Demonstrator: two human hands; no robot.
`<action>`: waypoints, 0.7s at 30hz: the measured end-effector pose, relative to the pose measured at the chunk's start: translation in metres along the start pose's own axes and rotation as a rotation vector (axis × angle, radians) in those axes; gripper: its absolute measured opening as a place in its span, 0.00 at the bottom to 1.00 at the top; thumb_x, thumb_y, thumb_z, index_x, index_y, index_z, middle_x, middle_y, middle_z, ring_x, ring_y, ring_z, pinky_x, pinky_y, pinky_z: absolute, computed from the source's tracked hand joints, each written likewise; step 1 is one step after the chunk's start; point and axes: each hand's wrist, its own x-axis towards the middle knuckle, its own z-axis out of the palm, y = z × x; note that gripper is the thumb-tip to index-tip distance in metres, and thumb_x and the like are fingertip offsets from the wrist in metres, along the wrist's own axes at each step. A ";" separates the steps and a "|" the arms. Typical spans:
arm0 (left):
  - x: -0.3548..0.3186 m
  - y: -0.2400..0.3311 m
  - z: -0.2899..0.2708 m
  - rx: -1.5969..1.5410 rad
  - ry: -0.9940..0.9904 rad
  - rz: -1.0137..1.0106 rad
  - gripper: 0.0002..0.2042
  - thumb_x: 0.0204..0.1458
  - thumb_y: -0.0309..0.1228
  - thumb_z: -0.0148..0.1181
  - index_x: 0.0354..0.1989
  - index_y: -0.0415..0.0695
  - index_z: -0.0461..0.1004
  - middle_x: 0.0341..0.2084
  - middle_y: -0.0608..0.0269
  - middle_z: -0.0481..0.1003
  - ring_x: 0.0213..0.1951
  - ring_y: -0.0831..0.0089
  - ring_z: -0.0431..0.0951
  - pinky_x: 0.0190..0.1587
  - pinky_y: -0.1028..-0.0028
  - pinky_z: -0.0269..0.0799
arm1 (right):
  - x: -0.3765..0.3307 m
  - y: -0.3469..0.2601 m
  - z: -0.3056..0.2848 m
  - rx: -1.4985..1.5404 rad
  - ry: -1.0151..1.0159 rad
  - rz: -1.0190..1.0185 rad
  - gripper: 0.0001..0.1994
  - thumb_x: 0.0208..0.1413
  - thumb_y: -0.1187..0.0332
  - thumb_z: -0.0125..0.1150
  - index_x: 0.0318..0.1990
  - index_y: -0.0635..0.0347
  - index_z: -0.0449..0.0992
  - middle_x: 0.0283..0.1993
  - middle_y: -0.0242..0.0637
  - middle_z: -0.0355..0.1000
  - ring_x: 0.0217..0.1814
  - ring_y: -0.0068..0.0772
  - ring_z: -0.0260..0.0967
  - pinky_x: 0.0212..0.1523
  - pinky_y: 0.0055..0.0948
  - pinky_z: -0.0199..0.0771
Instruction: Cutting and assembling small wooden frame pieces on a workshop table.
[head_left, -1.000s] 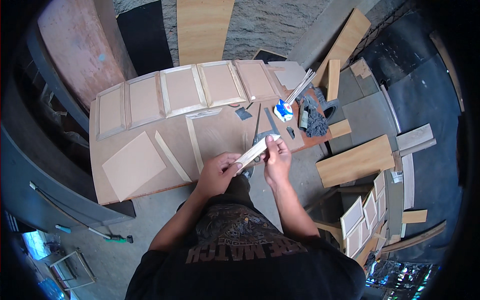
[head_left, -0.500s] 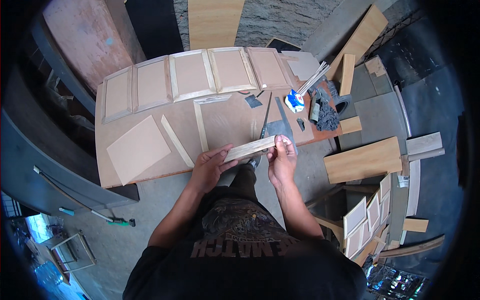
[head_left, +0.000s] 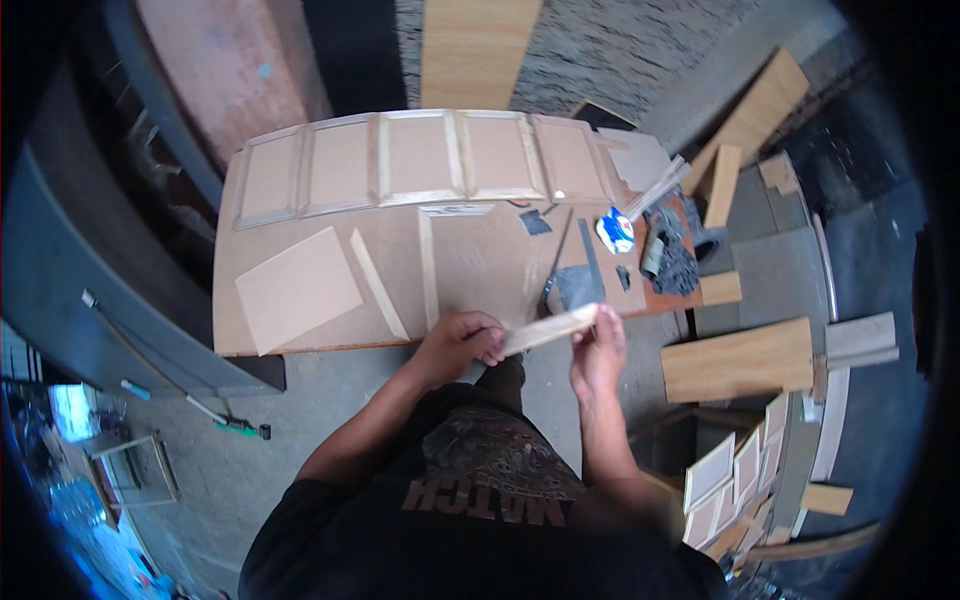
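Between my two hands is a short pale wooden strip (head_left: 548,331), held up just off the near edge of the workbench (head_left: 480,260). My left hand (head_left: 462,345) is closed on its left end, and the fingers of my right hand (head_left: 599,345) pinch the right end, slightly higher. On the bench beyond lie two more wooden strips (head_left: 378,285) and a loose square panel (head_left: 300,290). Along the far side sits a row of framed panels (head_left: 420,155). A hand saw blade or dark flat bar (head_left: 590,252) rests right of centre, next to a grey sheet (head_left: 573,287).
A blue and white container (head_left: 614,232), a bundle of thin sticks (head_left: 657,190) and a dark crumpled cloth (head_left: 675,262) crowd the bench's right end. Wooden boards (head_left: 738,360) and stacked framed panels (head_left: 710,470) stand to my right. A hose (head_left: 165,362) crosses the left side.
The strip has tilted and turned in my hands, its right end higher and nearer my right side. My view has shifted, so the bench appears further right.
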 end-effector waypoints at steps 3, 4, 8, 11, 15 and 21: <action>0.016 -0.051 -0.041 0.528 0.177 0.218 0.10 0.67 0.31 0.59 0.38 0.35 0.79 0.29 0.58 0.81 0.35 0.72 0.83 0.41 0.69 0.79 | 0.017 0.002 -0.028 0.009 0.165 0.062 0.14 0.75 0.62 0.54 0.58 0.61 0.72 0.47 0.32 0.75 0.43 0.29 0.72 0.49 0.33 0.76; 0.018 -0.055 -0.053 0.783 0.363 0.168 0.14 0.62 0.37 0.66 0.36 0.36 0.77 0.28 0.54 0.80 0.34 0.65 0.84 0.41 0.65 0.78 | 0.029 0.007 -0.058 -0.017 0.208 0.089 0.13 0.75 0.63 0.52 0.57 0.62 0.72 0.48 0.35 0.74 0.44 0.31 0.73 0.53 0.35 0.76; 0.020 -0.106 -0.108 0.718 0.891 -0.121 0.18 0.54 0.42 0.70 0.40 0.38 0.77 0.32 0.51 0.81 0.39 0.51 0.84 0.46 0.58 0.78 | 0.043 0.040 -0.146 -0.152 0.444 0.073 0.13 0.75 0.62 0.50 0.54 0.62 0.73 0.47 0.36 0.71 0.45 0.34 0.72 0.50 0.38 0.79; 0.023 -0.121 -0.132 0.810 0.997 -0.299 0.24 0.49 0.47 0.74 0.44 0.41 0.74 0.39 0.50 0.81 0.46 0.48 0.82 0.50 0.55 0.77 | 0.040 0.087 -0.246 -0.386 0.554 0.071 0.12 0.73 0.59 0.53 0.48 0.60 0.71 0.42 0.36 0.68 0.40 0.33 0.68 0.42 0.42 0.80; 0.013 -0.118 -0.139 0.881 1.061 -0.325 0.27 0.48 0.44 0.74 0.51 0.43 0.71 0.44 0.48 0.80 0.50 0.45 0.81 0.54 0.52 0.76 | -0.003 0.132 -0.323 -0.569 0.756 0.196 0.14 0.72 0.60 0.53 0.56 0.58 0.70 0.38 0.35 0.73 0.42 0.36 0.71 0.38 0.42 0.80; 0.017 -0.115 -0.143 0.818 1.021 -0.298 0.31 0.41 0.44 0.77 0.51 0.39 0.74 0.33 0.52 0.82 0.39 0.49 0.84 0.47 0.56 0.79 | -0.027 0.135 -0.333 -0.564 0.879 0.182 0.17 0.69 0.54 0.59 0.57 0.54 0.74 0.47 0.36 0.75 0.43 0.34 0.73 0.38 0.39 0.77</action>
